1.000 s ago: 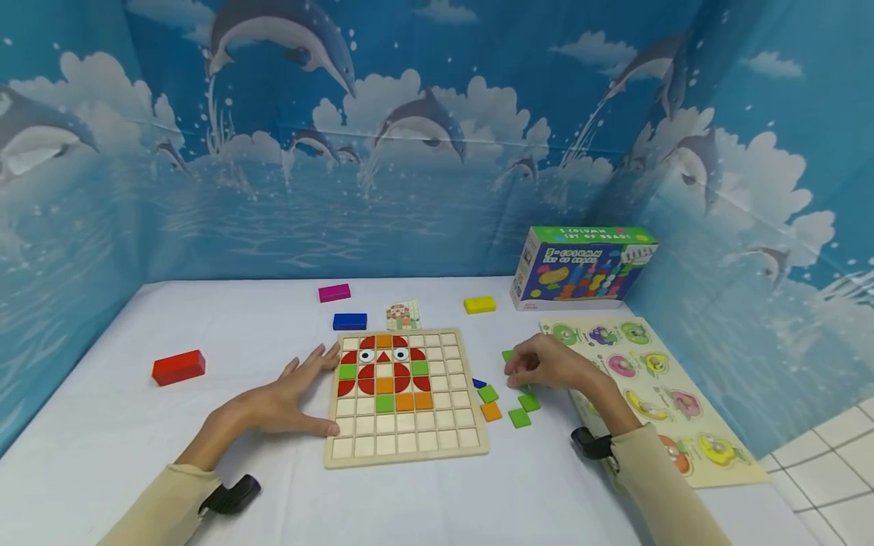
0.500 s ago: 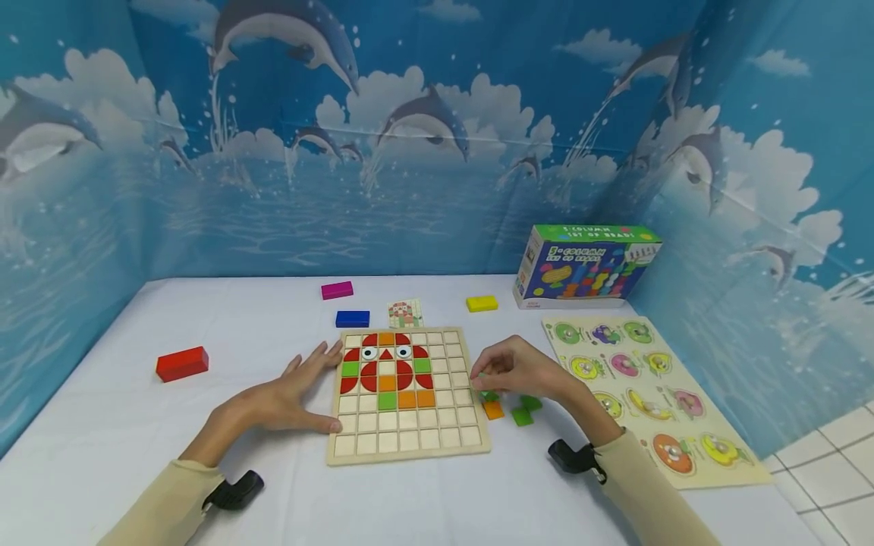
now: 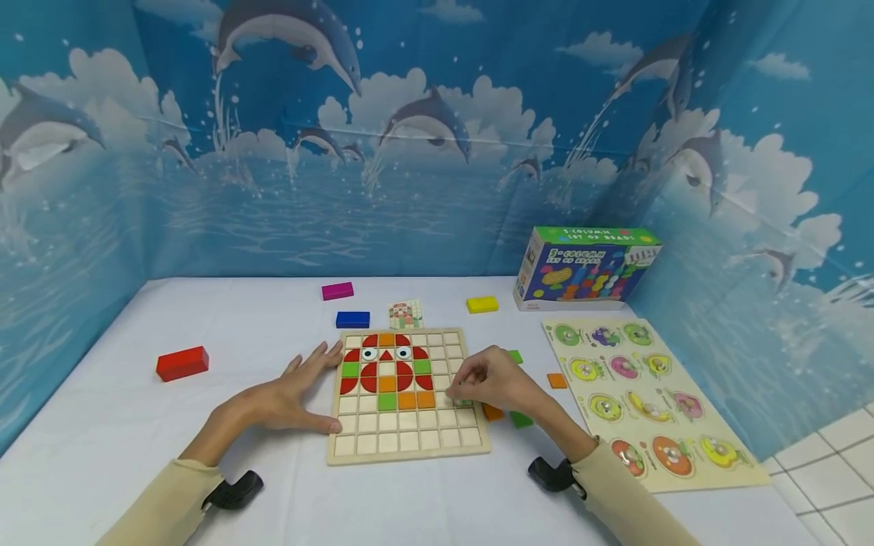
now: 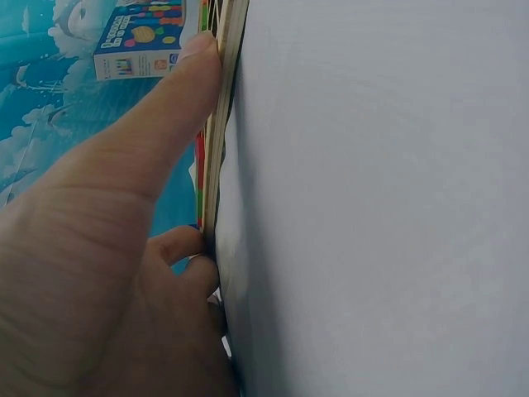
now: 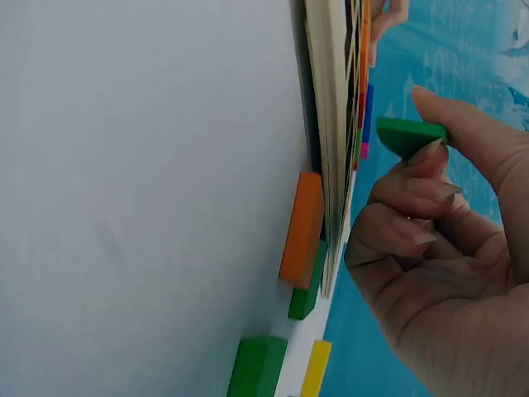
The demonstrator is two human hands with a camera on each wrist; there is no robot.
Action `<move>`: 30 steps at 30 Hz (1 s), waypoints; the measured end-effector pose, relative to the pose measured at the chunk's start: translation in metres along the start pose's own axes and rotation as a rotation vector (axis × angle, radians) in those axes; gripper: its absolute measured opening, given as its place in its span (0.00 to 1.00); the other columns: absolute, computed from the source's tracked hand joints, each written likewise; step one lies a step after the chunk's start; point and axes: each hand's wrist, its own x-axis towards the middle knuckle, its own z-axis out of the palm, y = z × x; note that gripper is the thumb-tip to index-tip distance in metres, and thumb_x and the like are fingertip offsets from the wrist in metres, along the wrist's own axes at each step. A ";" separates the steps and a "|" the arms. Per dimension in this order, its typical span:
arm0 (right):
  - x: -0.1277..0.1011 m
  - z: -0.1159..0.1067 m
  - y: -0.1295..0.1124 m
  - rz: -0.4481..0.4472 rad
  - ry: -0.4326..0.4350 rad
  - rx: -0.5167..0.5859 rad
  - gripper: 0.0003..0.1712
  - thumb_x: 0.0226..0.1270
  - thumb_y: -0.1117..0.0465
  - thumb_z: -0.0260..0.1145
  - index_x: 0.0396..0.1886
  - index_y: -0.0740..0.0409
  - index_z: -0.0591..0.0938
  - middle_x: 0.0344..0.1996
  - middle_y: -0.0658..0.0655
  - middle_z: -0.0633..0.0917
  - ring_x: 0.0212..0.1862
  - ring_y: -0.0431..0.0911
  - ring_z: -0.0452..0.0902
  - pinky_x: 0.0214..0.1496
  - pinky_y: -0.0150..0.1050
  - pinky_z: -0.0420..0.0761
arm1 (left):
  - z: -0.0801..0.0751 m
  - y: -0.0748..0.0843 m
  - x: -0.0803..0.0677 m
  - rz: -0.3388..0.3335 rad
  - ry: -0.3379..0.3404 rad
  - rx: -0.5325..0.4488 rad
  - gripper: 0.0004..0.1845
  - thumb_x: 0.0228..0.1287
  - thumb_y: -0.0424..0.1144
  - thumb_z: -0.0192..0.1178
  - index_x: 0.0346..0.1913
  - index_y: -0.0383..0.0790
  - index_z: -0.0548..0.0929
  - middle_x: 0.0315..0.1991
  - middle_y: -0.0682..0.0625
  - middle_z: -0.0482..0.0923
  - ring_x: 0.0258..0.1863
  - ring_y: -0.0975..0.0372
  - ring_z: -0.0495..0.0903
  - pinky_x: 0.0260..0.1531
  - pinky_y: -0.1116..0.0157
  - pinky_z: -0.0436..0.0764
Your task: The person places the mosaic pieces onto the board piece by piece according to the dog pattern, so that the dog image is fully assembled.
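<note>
Over the right side of the wooden grid board (image 3: 407, 396), the right hand (image 3: 493, 384) is pinching a small green tile (image 5: 411, 135) between thumb and fingertips, holding it just above the bare cells beside the orange row. At the board's left edge the left hand (image 3: 285, 397) is lying flat with fingers straight, thumb pressing along the wooden rim (image 4: 225, 124) — bracing it, grasping nothing.

The pinch is taking only one edge of the tile, so it is likely to tip as it comes down; landing askew, it could be straddling the ridge between two cells instead of sitting in one. Fingers crowding the spot are also risking a nudge to the orange squares (image 3: 416, 399) already seated next to it. If the bracing hand eases off, a sideways push from the right could be sliding the whole board on the white tabletop (image 3: 136, 425) and shaking the red-and-green figure (image 3: 385, 365) loose.

Loose pieces — an orange tile (image 3: 492, 412) and a green one (image 3: 520, 418) — are lying just beside the board under the right wrist, where the sleeve could be dragging them. Further right, the fruit peg puzzle (image 3: 649, 402) is sitting apart.
</note>
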 end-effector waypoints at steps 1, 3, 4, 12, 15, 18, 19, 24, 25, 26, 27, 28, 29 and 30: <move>0.000 0.002 -0.002 0.006 0.010 -0.017 0.07 0.64 0.59 0.83 0.31 0.57 0.92 0.20 0.48 0.83 0.24 0.40 0.72 0.24 0.29 0.69 | 0.000 0.000 0.000 0.003 0.000 0.000 0.72 0.55 0.58 0.82 0.89 0.43 0.42 0.88 0.36 0.41 0.87 0.39 0.31 0.81 0.33 0.30; 0.000 0.006 -0.006 0.003 0.017 -0.051 0.09 0.64 0.56 0.84 0.32 0.56 0.93 0.21 0.47 0.83 0.24 0.40 0.73 0.24 0.30 0.70 | 0.000 -0.001 -0.001 0.007 -0.002 0.002 0.72 0.55 0.58 0.82 0.89 0.42 0.41 0.88 0.36 0.42 0.87 0.40 0.31 0.81 0.33 0.30; 0.000 0.007 -0.007 0.002 0.017 -0.066 0.10 0.64 0.55 0.83 0.34 0.56 0.94 0.21 0.47 0.83 0.25 0.40 0.73 0.25 0.30 0.71 | 0.000 -0.001 -0.001 0.011 -0.001 0.000 0.72 0.55 0.58 0.82 0.89 0.42 0.42 0.88 0.36 0.42 0.87 0.39 0.31 0.81 0.33 0.30; 0.000 0.004 -0.009 -0.027 -0.070 -0.027 0.12 0.72 0.60 0.77 0.48 0.63 0.93 0.31 0.52 0.90 0.27 0.40 0.75 0.29 0.29 0.74 | 0.000 -0.002 -0.001 0.011 0.003 -0.003 0.71 0.56 0.58 0.82 0.89 0.42 0.43 0.88 0.36 0.40 0.87 0.39 0.31 0.81 0.33 0.30; -0.001 0.002 -0.008 -0.029 -0.097 -0.013 0.13 0.71 0.63 0.77 0.51 0.65 0.92 0.32 0.50 0.90 0.30 0.41 0.77 0.33 0.29 0.77 | 0.001 -0.002 -0.001 0.014 0.003 -0.001 0.71 0.55 0.58 0.82 0.89 0.42 0.43 0.88 0.36 0.42 0.87 0.39 0.31 0.81 0.32 0.30; -0.002 -0.002 -0.007 -0.013 -0.080 -0.028 0.13 0.67 0.65 0.80 0.49 0.64 0.92 0.28 0.49 0.86 0.30 0.42 0.77 0.32 0.29 0.77 | 0.001 -0.001 0.000 0.008 0.004 -0.001 0.71 0.55 0.58 0.82 0.89 0.43 0.43 0.88 0.36 0.41 0.87 0.40 0.31 0.81 0.33 0.30; -0.003 -0.003 -0.007 -0.012 -0.073 -0.039 0.13 0.65 0.66 0.81 0.48 0.64 0.92 0.27 0.50 0.85 0.30 0.42 0.76 0.32 0.29 0.76 | 0.001 -0.001 0.000 0.007 0.005 0.000 0.71 0.55 0.58 0.82 0.89 0.43 0.43 0.88 0.35 0.40 0.87 0.39 0.31 0.81 0.33 0.31; -0.004 -0.004 -0.004 -0.038 -0.081 -0.058 0.08 0.60 0.71 0.82 0.39 0.63 0.94 0.27 0.50 0.86 0.30 0.42 0.78 0.32 0.29 0.79 | 0.001 0.002 0.001 0.003 -0.002 -0.002 0.71 0.56 0.58 0.82 0.89 0.43 0.43 0.88 0.35 0.38 0.87 0.38 0.31 0.81 0.33 0.31; -0.004 -0.003 -0.004 -0.048 -0.084 -0.060 0.07 0.61 0.72 0.82 0.39 0.63 0.94 0.27 0.50 0.87 0.30 0.42 0.78 0.32 0.29 0.80 | 0.001 0.002 0.000 0.005 -0.002 -0.006 0.71 0.56 0.58 0.82 0.89 0.42 0.43 0.88 0.34 0.38 0.87 0.37 0.31 0.81 0.32 0.32; -0.004 -0.002 -0.004 -0.056 -0.086 -0.061 0.07 0.61 0.72 0.81 0.38 0.62 0.94 0.27 0.50 0.87 0.30 0.41 0.78 0.32 0.29 0.80 | 0.001 0.002 0.000 0.001 -0.002 -0.005 0.71 0.56 0.58 0.82 0.89 0.43 0.43 0.88 0.35 0.38 0.87 0.38 0.31 0.81 0.32 0.31; -0.004 -0.001 -0.005 -0.064 -0.083 -0.069 0.06 0.61 0.72 0.81 0.38 0.62 0.94 0.27 0.50 0.87 0.30 0.41 0.78 0.32 0.29 0.80 | 0.001 0.002 0.000 -0.001 -0.003 -0.006 0.71 0.56 0.58 0.82 0.89 0.43 0.43 0.88 0.35 0.37 0.87 0.38 0.31 0.81 0.32 0.31; -0.003 0.000 -0.005 -0.069 -0.078 -0.076 0.06 0.61 0.71 0.81 0.37 0.62 0.94 0.26 0.49 0.87 0.30 0.41 0.78 0.32 0.29 0.80 | 0.001 0.002 0.000 -0.003 -0.002 -0.006 0.71 0.56 0.58 0.82 0.89 0.43 0.42 0.88 0.35 0.38 0.87 0.38 0.31 0.81 0.32 0.31; -0.003 0.000 -0.005 -0.068 -0.071 -0.086 0.06 0.61 0.71 0.82 0.37 0.61 0.94 0.26 0.49 0.87 0.29 0.41 0.77 0.32 0.29 0.80 | 0.001 0.003 0.000 -0.005 -0.001 -0.006 0.71 0.55 0.58 0.82 0.89 0.44 0.43 0.88 0.35 0.38 0.87 0.38 0.31 0.81 0.32 0.32; -0.003 0.001 -0.006 -0.068 -0.067 -0.097 0.05 0.61 0.70 0.82 0.37 0.61 0.94 0.25 0.48 0.87 0.29 0.41 0.77 0.31 0.29 0.79 | 0.001 0.003 0.000 -0.006 0.000 -0.007 0.71 0.55 0.58 0.82 0.89 0.44 0.43 0.88 0.34 0.38 0.87 0.37 0.31 0.81 0.32 0.32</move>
